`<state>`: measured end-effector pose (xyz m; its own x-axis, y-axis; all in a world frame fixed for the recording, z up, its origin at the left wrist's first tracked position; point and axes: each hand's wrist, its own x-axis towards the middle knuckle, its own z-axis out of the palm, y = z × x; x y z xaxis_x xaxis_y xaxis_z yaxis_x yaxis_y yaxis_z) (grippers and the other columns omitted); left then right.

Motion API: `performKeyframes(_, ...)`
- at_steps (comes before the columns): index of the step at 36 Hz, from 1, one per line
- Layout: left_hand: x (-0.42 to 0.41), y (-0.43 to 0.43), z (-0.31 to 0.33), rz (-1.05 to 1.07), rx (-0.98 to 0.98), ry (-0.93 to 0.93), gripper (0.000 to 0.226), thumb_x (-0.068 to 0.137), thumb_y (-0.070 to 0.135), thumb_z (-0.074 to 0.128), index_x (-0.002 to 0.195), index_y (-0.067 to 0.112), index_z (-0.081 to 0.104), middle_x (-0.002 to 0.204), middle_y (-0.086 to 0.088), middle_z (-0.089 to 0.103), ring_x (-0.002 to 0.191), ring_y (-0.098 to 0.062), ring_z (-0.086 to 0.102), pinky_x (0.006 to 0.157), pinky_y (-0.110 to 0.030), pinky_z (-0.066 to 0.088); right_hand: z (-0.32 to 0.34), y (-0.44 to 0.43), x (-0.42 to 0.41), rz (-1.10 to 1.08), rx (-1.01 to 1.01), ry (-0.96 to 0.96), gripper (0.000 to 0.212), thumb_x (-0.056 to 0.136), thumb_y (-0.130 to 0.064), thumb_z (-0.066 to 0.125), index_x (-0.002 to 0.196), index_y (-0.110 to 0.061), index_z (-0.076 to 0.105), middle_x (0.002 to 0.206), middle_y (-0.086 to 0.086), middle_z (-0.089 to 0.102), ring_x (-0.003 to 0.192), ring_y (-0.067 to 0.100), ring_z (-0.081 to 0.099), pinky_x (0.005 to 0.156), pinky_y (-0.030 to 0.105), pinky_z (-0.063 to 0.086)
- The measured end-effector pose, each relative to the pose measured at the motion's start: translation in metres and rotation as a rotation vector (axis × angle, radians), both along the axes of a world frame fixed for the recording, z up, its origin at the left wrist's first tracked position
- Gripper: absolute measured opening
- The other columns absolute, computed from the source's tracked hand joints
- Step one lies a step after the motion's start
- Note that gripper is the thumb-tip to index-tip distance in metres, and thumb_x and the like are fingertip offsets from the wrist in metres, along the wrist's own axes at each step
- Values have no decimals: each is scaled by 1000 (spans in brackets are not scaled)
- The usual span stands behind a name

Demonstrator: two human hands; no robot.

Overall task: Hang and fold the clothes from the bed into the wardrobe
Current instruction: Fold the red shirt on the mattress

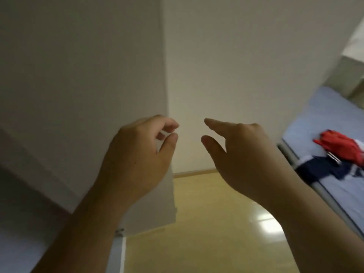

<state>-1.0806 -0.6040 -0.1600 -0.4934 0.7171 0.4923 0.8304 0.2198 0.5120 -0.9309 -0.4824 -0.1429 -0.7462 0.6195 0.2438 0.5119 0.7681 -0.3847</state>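
Off at the right edge, on the blue-sheeted bed (315,119), a red garment (338,146) and a navy garment (323,170) lie well apart from both hands. Beside the white wardrobe panel (78,75), the left hand (136,154) has its fingers loosely curled and the right hand (242,154) has them relaxed; neither holds anything. This looks like a gap between garments, so the next move calls for turning to the bed and gripping one piece.

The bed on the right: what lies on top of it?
On the bed lie a red garment and, touching it, a dark blue garment with white parts. What is under them is covered, and the picture's edge cuts off the rest of the bed.
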Motion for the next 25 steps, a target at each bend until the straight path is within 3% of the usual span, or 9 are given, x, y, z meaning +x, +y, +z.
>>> performKeyframes(3,44,64,-8,-142,-41,18,20,96,34,60,113,29,69,102,17,69,88,-1,65,75,-26,59,-8,42,59,-148,-13,10,46,99,-46,48,143,-33,49,64,-20,52,61,-5,52,58,10,38)
performKeyframes(5,77,105,-14,-229,-50,25,21,97,34,59,114,28,69,104,16,70,88,-1,65,75,-26,60,-12,68,103,-238,-16,19,46,98,-46,51,142,-32,51,87,-14,71,72,2,61,66,13,39)
performKeyframes(8,128,165,-27,-333,-64,24,22,97,35,58,114,28,69,103,15,71,86,-1,66,75,-27,60,-19,107,168,-336,-43,19,45,98,-44,52,142,-32,52,117,-4,72,88,9,67,78,22,45)
performKeyframes(12,202,241,-44,-437,-115,-5,22,96,38,57,113,30,69,99,16,71,83,3,65,71,-19,57,-28,161,251,-470,-50,-23,41,99,-44,50,138,-32,55,111,-6,72,95,12,66,79,25,49)
performKeyframes(14,238,277,-52,-490,-158,3,20,95,37,58,112,31,69,96,15,71,81,2,65,69,-22,57,-34,188,288,-517,-71,-28,31,100,-40,51,126,-28,64,89,-11,68,80,8,64,74,23,52)
performKeyframes(16,269,311,-57,-539,-200,2,19,95,36,60,111,31,69,94,13,71,81,-2,66,69,-31,59,-39,215,320,-569,-93,-34,24,101,-36,51,113,-23,67,80,-9,66,71,10,61,69,33,56)
performKeyframes(20,320,376,-62,-645,-245,1,19,95,35,61,112,31,69,92,13,71,80,-2,66,70,-33,58,-48,266,366,-661,-154,-8,25,101,-37,52,111,-21,67,96,2,71,79,17,66,70,34,53)
performKeyframes(23,341,424,-69,-686,-262,1,14,93,35,64,106,33,69,87,15,70,78,-1,66,68,-31,57,-56,308,387,-705,-180,-23,27,101,-38,51,116,-23,67,102,2,72,82,16,63,62,20,45)
performKeyframes(25,351,460,-77,-718,-271,3,13,92,35,65,104,34,68,86,16,69,78,-1,66,67,-29,56,-63,338,397,-736,-194,-34,27,100,-37,52,114,-20,67,104,3,72,85,18,62,66,31,49)
